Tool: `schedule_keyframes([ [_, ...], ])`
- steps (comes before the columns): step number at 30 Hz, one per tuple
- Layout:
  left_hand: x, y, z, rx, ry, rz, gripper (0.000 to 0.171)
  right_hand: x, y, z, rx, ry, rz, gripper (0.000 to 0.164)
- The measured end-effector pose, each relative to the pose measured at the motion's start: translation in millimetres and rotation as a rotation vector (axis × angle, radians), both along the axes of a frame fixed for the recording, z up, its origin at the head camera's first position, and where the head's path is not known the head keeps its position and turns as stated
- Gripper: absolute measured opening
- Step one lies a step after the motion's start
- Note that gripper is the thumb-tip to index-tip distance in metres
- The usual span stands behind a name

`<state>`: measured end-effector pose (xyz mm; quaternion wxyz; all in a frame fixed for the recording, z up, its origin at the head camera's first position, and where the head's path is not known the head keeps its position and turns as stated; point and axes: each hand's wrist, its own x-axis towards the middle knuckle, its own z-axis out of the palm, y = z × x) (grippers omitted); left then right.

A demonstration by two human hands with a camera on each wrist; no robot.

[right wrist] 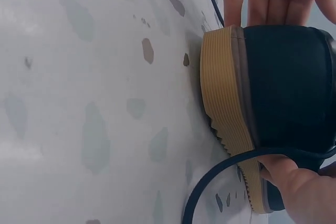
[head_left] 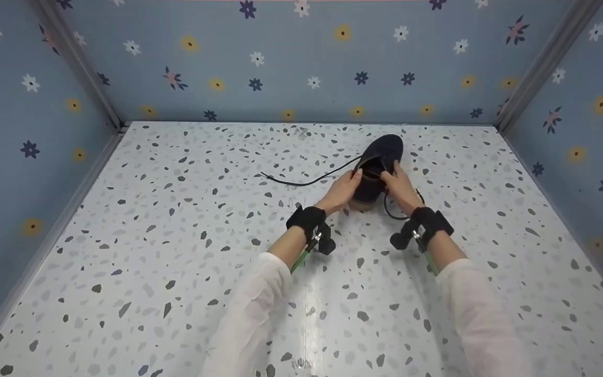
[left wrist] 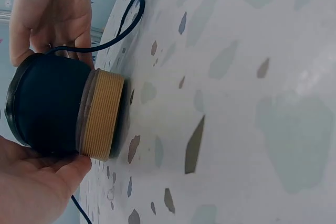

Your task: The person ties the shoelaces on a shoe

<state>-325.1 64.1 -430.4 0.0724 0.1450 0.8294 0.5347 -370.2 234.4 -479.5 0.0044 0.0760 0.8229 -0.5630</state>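
Note:
A dark lace-up shoe point(head_left: 387, 144) is on the speckled white surface, toe pointing away, its heel point(left wrist: 52, 103) and ribbed tan sole point(right wrist: 223, 77) facing the wrist cameras. My left hand point(head_left: 341, 191) grips the shoe's left side, thumb at the collar and fingers along the outside. On the opposite side my right hand point(head_left: 401, 187) holds the collar, its thumb over the edge at the opening. One dark lace point(head_left: 301, 184) trails out to the left across the surface. Another lace end point(right wrist: 210, 174) loops down on the right, beside my right hand.
The pale terrazzo-patterned surface point(head_left: 176, 251) spreads around the shoe. Blue flowered panels stand at the back point(head_left: 301, 57), left point(head_left: 8, 157) and right point(head_left: 584, 136), meeting at grey corner strips. Black camera straps point(head_left: 309, 220) wrap both wrists.

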Motion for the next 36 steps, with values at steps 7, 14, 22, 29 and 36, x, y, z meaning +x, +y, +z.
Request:
schedule_keyframes([
  [7,-4.0,-3,2.2,-0.017,-0.062,0.008,0.042,26.6,-14,35.0,0.009,-0.055,0.049,0.064],
  [14,-14.2,2,3.9,-0.045,-0.05,0.051,0.044,36.2,-21,55.3,0.007,-0.041,0.01,0.067],
  [22,-23.8,2,1.0,-0.102,-0.03,0.083,0.035,-1.9,-7,3.0,0.007,0.013,-0.024,0.064],
  [29,-23.4,-4,0.2,-0.03,-0.014,0.023,0.029,16.2,-14,27.3,0.034,-0.003,-0.01,0.06],
  [36,-19.0,-10,-1.3,-0.02,0.009,0.022,0.026,30.9,-26,48.6,-0.038,-0.019,0.04,0.06],
])
